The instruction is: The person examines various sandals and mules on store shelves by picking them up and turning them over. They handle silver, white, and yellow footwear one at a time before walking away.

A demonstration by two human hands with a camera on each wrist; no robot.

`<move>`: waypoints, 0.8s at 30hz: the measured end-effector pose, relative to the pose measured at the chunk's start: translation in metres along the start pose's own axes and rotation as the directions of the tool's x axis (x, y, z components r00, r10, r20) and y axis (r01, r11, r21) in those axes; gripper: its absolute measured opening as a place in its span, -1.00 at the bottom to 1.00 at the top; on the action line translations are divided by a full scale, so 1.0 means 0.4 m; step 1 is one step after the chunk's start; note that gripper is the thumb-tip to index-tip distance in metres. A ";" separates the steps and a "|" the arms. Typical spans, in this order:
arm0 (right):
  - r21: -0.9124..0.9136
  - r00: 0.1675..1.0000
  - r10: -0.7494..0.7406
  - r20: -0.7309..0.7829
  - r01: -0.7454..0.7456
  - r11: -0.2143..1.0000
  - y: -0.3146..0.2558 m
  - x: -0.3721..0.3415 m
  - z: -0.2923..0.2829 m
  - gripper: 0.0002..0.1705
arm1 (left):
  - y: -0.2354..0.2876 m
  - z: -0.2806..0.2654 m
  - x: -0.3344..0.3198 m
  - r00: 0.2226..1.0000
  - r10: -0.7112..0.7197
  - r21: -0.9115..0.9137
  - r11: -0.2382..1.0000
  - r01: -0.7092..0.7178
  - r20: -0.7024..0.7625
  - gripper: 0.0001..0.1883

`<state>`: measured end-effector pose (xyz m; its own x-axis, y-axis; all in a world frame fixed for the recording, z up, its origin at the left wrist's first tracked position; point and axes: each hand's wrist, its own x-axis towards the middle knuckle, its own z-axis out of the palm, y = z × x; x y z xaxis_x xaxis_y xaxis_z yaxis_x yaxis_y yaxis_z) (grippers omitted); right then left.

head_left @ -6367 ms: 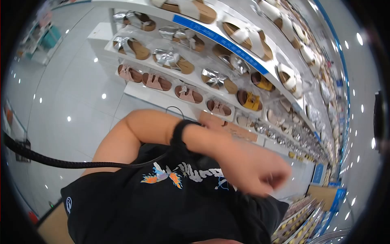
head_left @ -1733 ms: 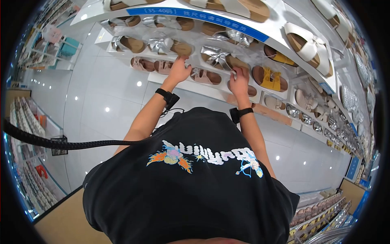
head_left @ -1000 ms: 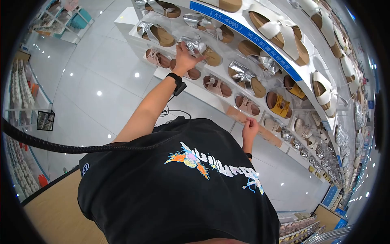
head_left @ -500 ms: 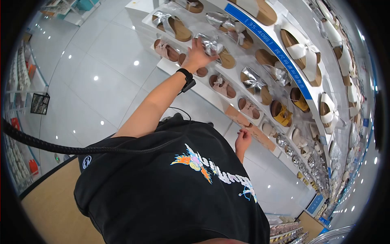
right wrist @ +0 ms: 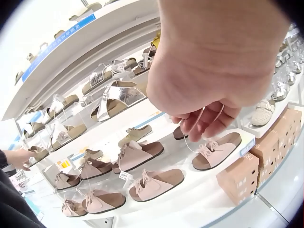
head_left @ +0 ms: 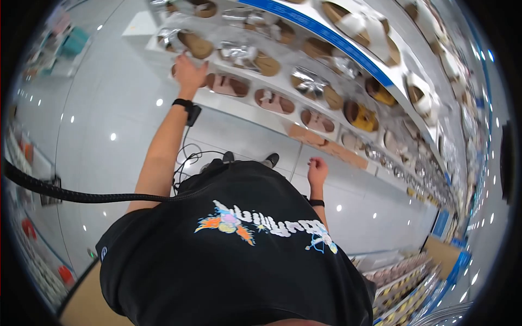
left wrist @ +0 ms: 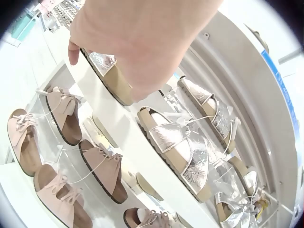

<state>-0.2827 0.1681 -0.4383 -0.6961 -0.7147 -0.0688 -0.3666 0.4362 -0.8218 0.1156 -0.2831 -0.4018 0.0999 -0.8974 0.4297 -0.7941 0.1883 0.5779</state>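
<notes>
My left hand (head_left: pixel 190 75) reaches to the left end of a white shelf, fingers spread along a silver sandal with a tan footbed (head_left: pixel 197 46). In the left wrist view the back of the hand covers much of that sandal (left wrist: pixel 118 84), and most fingertips are hidden. One finger shows at the shelf edge. Beside it stands a silver bow sandal (left wrist: pixel 175 147). My right hand (head_left: pixel 317 173) hangs away from the shelves, its fingers loosely curled with nothing in them. In the right wrist view it overlaps a pink lace sandal (right wrist: pixel 216 152).
Pink sandals (head_left: pixel 227 85) line the lower shelf, with brown cardboard boxes (head_left: pixel 326 145) underneath to the right. White sandals (head_left: pixel 364 24) stand on the upper shelf behind a blue label strip (head_left: pixel 326 38). A black braided cable (head_left: pixel 98 194) crosses at left; thin cables (head_left: pixel 187 163) hang near my feet.
My left hand has moved left from the silver bow sandal to the sandal at the shelf end. Earlier both hands were at the shelf; the right has since dropped back and stays low.
</notes>
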 end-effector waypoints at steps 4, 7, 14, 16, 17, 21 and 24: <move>0.022 1.000 -0.007 0.003 0.007 1.000 -0.004 -0.019 0.020 -0.86 | 0.002 0.030 -0.003 1.000 -0.017 -0.034 0.999 0.017 0.004 0.00; 0.044 0.999 0.029 -0.020 -0.028 0.999 -0.015 -0.043 0.008 -0.86 | 0.013 0.047 0.004 0.999 -0.049 -0.111 0.993 0.047 -0.019 -0.01; 0.001 0.991 0.118 -0.064 -0.119 0.993 0.050 -0.103 -0.057 -0.84 | -0.039 0.119 -0.004 0.999 0.019 -0.139 0.990 -0.024 -0.041 0.08; 0.010 0.989 0.129 -0.067 -0.129 0.992 0.071 -0.104 -0.062 -0.84 | -0.028 0.099 0.007 1.000 -0.008 -0.177 0.984 0.007 -0.003 0.03; 0.027 0.990 0.123 -0.070 -0.122 0.992 0.080 -0.110 -0.066 -0.84 | -0.034 0.097 0.012 1.000 -0.011 -0.173 0.985 0.013 0.011 0.03; -0.020 0.988 0.150 -0.025 -0.151 0.988 0.087 -0.105 -0.071 -0.84 | -0.033 0.095 0.056 1.000 -0.020 -0.127 0.992 0.020 0.003 0.09; -0.043 0.983 0.184 0.007 -0.183 0.982 0.071 -0.101 -0.066 -0.84 | -0.043 0.108 0.076 0.998 -0.044 -0.069 0.997 0.046 0.034 0.15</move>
<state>-0.2813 0.2237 -0.4438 -0.7470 -0.6264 -0.2229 -0.2591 0.5830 -0.7700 0.1062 -0.3310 -0.4285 0.1140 -0.9180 0.3798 -0.7456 0.1736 0.6434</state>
